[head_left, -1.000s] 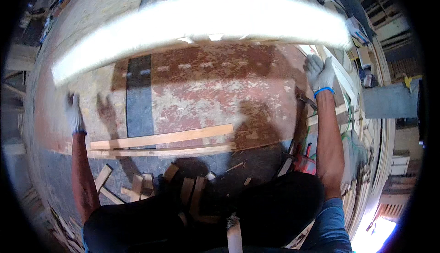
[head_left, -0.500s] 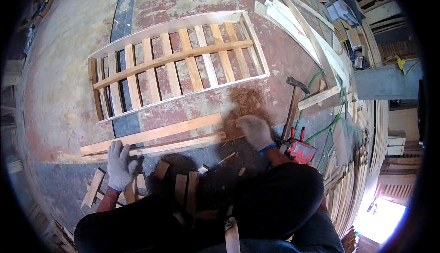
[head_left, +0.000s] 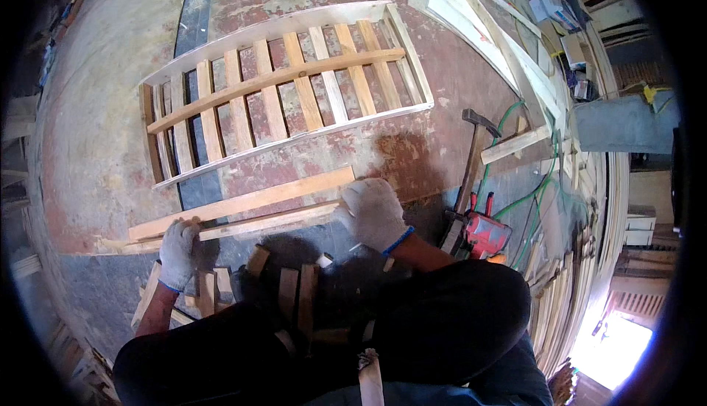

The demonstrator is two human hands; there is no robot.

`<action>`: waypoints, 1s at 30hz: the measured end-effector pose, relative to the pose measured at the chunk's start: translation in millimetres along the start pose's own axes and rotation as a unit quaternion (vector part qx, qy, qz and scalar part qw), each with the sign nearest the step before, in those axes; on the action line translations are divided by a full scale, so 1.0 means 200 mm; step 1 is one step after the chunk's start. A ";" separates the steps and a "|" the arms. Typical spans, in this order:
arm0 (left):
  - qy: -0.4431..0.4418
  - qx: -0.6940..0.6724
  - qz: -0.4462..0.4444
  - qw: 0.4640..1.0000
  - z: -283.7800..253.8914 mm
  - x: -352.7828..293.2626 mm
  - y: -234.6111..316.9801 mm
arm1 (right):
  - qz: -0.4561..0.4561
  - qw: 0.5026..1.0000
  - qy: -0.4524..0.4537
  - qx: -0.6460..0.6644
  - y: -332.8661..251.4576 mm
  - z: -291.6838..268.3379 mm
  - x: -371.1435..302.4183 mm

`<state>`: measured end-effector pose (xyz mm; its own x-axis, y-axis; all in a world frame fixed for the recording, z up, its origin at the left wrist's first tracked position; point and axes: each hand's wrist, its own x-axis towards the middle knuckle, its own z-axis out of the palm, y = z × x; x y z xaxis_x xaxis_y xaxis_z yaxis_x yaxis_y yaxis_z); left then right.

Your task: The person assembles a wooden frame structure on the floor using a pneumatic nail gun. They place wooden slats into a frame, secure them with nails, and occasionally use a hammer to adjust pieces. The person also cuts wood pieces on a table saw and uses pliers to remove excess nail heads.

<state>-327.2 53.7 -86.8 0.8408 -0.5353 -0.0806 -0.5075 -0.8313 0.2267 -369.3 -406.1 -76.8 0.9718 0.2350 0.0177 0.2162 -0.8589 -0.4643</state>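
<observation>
In front of me lie two long, pale wooden slats side by side on the floor, a far slat (head_left: pixel 250 198) and a near slat (head_left: pixel 272 220). My gloved left hand (head_left: pixel 179 253) has its fingers curled over the near slat toward its left part. At that slat's right end, my gloved right hand (head_left: pixel 374 214) closes on it, the fingertips partly hidden. Beyond the slats rests a rectangular wooden frame (head_left: pixel 294 135) with several crosswise slats and one long lengthwise bar (head_left: pixel 258 82).
A hammer (head_left: pixel 471 156) lies to the right, beside a red-and-black power tool (head_left: pixel 486 234) and a green hose (head_left: pixel 519 218). Short wood offcuts (head_left: pixel 289 294) are scattered near my knees. Long pale boards (head_left: pixel 479 45) are piled at the far right.
My right hand has moved left onto the near slat's right end. My left hand's fingers have curled over that slat, which has shifted slightly left. The view has shifted a little.
</observation>
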 end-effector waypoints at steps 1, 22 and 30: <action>-0.014 -0.024 -0.011 1.000 -0.03 0.03 0.05 | -0.007 1.000 0.005 0.006 -0.01 0.00 0.01; -0.129 -0.276 -0.083 0.949 -0.15 1.21 0.20 | -0.018 0.978 -0.009 -0.207 0.57 -0.26 0.78; -0.117 -0.109 -0.034 0.987 0.09 1.30 0.28 | -0.143 0.911 0.159 -0.353 0.88 -0.04 0.71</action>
<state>-139.8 -134.5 -111.6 0.7923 -0.5201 -0.3190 -0.3771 -0.8285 0.4141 -192.0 -527.3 -148.7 0.8200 0.4485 0.3556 0.3629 -0.8878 0.2830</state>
